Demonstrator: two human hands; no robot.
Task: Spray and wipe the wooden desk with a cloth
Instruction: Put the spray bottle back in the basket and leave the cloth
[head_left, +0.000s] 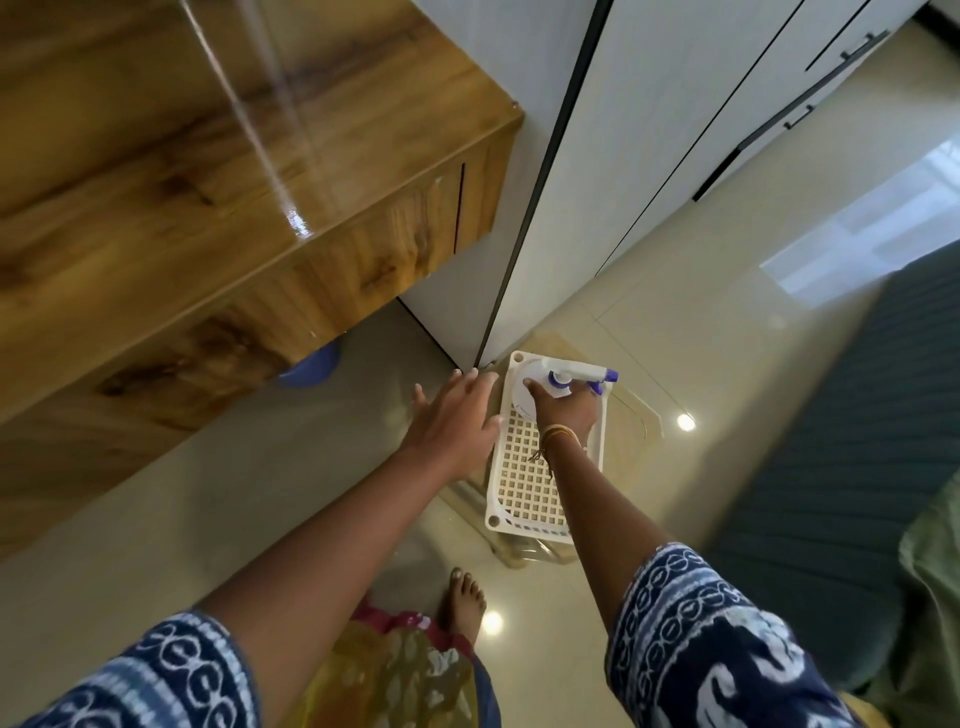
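Over the glossy tiled floor (291, 499), your left hand (452, 421) hovers with fingers spread and empty while your right hand (563, 410) grips the spray bottle (558, 382) in the white basket (530, 483): light, probably slick plastic, so hold its neck below the trigger before lifting toward the wooden desk (182, 156).

A glossy beige floor (218, 499) carries a white lattice rack (535, 483) near the cupboard corner; a spray bottle (561, 382) stands on the rack's far end.

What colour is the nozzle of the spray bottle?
Purple, on a white spray bottle; head view.
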